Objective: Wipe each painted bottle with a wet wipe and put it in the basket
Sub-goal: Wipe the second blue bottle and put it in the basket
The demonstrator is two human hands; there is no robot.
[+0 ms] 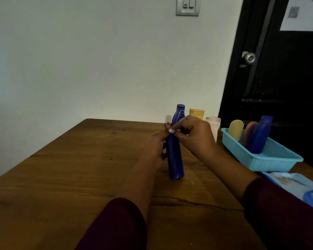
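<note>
A dark blue painted bottle [175, 159] stands upright on the wooden table [79, 168]. My left hand [156, 148] grips its side from the left. My right hand [193, 136] pinches a small white wet wipe [172, 131] against the bottle's upper part. Behind them stand another blue bottle [178, 113], a yellow bottle [197, 113] and a pale pink bottle [214, 127]. The light blue basket [271, 161] at the right holds a yellow, a pink and a blue bottle [259, 136].
A blue wet-wipe pack [296, 188] lies at the table's right edge, in front of the basket. A white wall rises behind the table. A black door with a metal knob [248, 58] is at the right.
</note>
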